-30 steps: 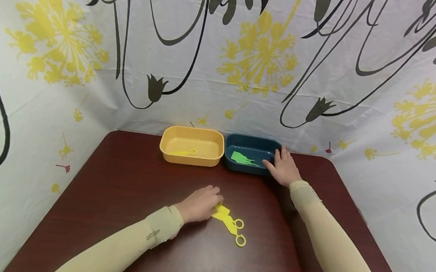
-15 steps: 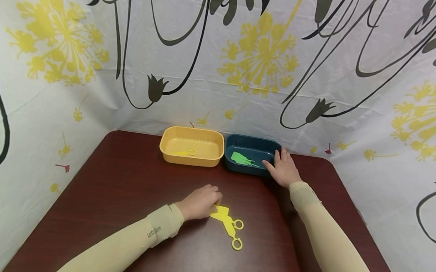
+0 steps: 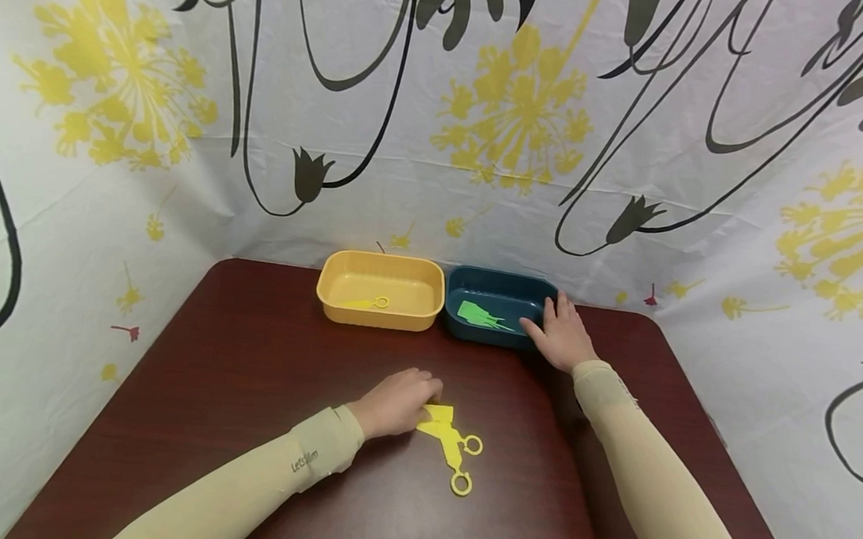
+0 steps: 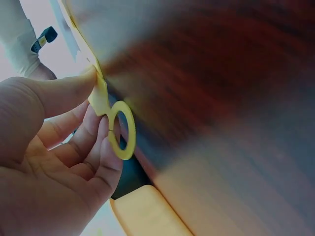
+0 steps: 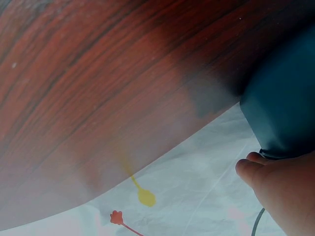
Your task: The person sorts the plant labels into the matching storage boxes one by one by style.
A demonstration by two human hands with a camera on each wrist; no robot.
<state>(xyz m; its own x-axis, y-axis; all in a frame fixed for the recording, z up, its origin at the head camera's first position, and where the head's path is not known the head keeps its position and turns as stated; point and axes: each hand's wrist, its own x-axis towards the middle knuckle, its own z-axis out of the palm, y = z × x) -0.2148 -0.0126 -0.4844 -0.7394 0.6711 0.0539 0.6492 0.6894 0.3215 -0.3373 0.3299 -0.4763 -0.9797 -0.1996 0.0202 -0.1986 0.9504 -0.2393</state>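
My left hand (image 3: 396,402) is over the middle of the table, pinching flat yellow plastic tags (image 3: 450,446) between thumb and fingers. Two ring ends stick out to the right in the head view. Up close in the left wrist view, a thin yellow piece runs under the thumb, and its ring (image 4: 129,130) lies beside the curled lower fingers. How many tags the hand holds is hidden. My right hand (image 3: 564,335) rests on the right end of the dark blue bin (image 3: 501,282), fingers extended and thumb spread along its near rim. Green flat tags (image 3: 479,314) lie inside that bin.
A yellow bin (image 3: 379,316) stands directly left of the blue one, with a yellow tag (image 3: 366,303) inside. Both are near the back edge of the dark red wooden table (image 3: 263,358). A patterned white cloth (image 3: 410,136) hangs behind and at the sides.
The yellow tags have turned slightly in my left hand, their lower ring shifting left and a little nearer. The right hand and both bins stay where they were.
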